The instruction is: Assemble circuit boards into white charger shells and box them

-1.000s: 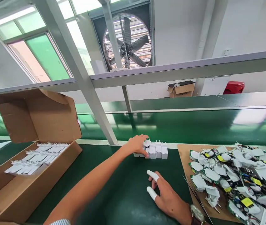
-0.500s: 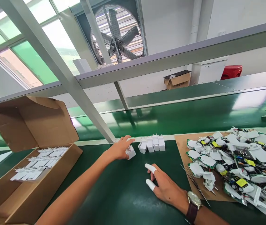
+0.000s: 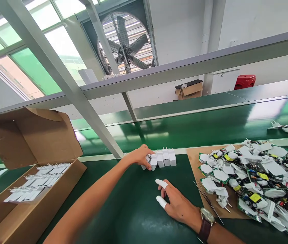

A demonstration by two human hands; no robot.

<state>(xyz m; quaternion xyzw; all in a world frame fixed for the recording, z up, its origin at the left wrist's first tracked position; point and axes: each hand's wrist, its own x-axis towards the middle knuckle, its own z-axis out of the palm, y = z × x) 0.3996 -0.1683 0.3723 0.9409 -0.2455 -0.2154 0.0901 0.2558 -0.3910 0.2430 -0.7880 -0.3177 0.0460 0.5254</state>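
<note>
My left hand (image 3: 141, 156) is closed around a white plug housing (image 3: 144, 167), mostly hidden by the fingers, at the left end of a short row of white plug housings (image 3: 166, 158). The row stands near the bench's back edge, some pins pointing up. My right hand (image 3: 175, 200) hovers low over the green bench top (image 3: 133, 206), in front of the row. White finger cots cover its thumb and index finger, which are apart with nothing between them. A watch is on the right wrist.
An open cardboard box (image 3: 54, 196) at left holds layers of white housings (image 3: 39, 179). Right, circuit boards with white parts (image 3: 255, 179) are heaped on brown cardboard (image 3: 193, 162), beside metal tweezers (image 3: 207, 201). Behind runs a green conveyor (image 3: 197, 127) carrying a board assembly (image 3: 286, 128); a slanting metal post (image 3: 93, 118) rises at left.
My left hand has carried its housing rightward up to the row. The right hand keeps about the same pose. On the conveyor, the board assembly has moved left and shows more fully.
</note>
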